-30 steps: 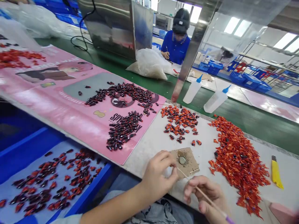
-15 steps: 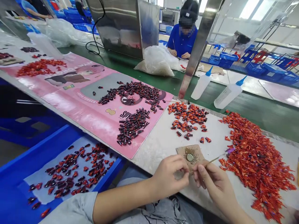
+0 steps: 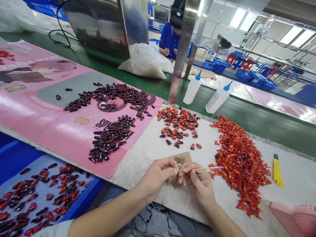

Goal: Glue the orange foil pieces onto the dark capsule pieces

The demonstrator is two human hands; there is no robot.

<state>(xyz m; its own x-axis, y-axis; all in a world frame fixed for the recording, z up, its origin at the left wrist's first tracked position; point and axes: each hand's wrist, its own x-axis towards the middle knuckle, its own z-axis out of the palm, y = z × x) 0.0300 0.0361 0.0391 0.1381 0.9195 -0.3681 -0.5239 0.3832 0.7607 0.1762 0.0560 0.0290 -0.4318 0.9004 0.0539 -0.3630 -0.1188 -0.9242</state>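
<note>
My right hand is closed in a pinch on a thin wooden-looking stick with a purple end pointing right. My left hand has thumb and forefinger pressed together at the stick's other end; whatever lies between them is too small to make out. Partly hidden behind my fingers, a brown cardboard piece carries a small round cap and dark specks. Beyond it lie small red-and-black pieces. A large heap of red pieces spreads to the right of my hands.
Dark pieces lie on a pink printed mat. A blue bin holds more pieces at lower left. Two blue-tipped bottles stand behind, near a metal post. A yellow-handled tool lies right. A person sits opposite.
The view has swung right, bringing the yellow-handled tool and a pink object into sight. Both hands stay together at the stick, which now lies more level.
</note>
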